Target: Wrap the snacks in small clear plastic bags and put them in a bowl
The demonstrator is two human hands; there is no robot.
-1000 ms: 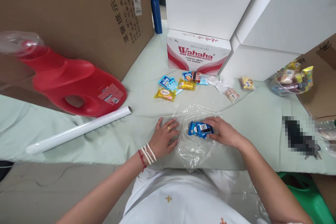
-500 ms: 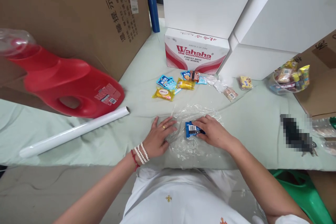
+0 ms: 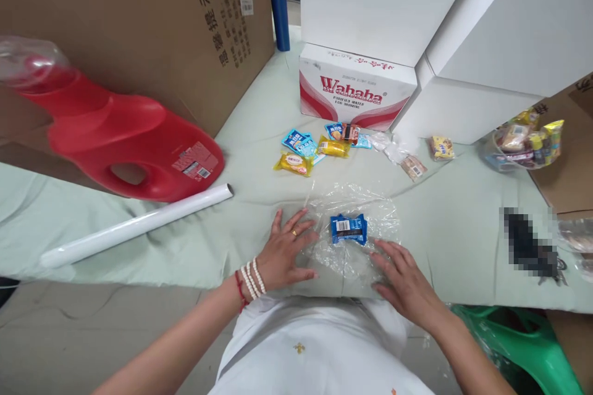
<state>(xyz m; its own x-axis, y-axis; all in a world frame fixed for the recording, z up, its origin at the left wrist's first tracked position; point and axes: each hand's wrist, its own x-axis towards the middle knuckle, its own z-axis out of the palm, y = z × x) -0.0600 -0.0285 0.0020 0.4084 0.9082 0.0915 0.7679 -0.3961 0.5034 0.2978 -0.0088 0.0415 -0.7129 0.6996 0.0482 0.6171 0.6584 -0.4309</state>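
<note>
Two blue snack packets, apparently stacked, lie on a crinkled sheet of clear plastic film near the table's front edge. My left hand is open with fingers spread, its fingertips over the film's left edge, apart from the packets. On the other side my right hand is open too, fingertips at the film's right side, close to the packets but holding nothing. Part of the film's left edge is hidden under my left fingers.
Behind the film lie yellow and blue snack packets before a Wahaha carton. A red detergent bottle and a white roll are at left. A bowl of snacks stands at right, a green stool below.
My right hand has let go of the blue packets and drawn back to the right and nearer, its fingers opening. My left hand stays by the film, thumb spread wider. The view has shifted slightly.
</note>
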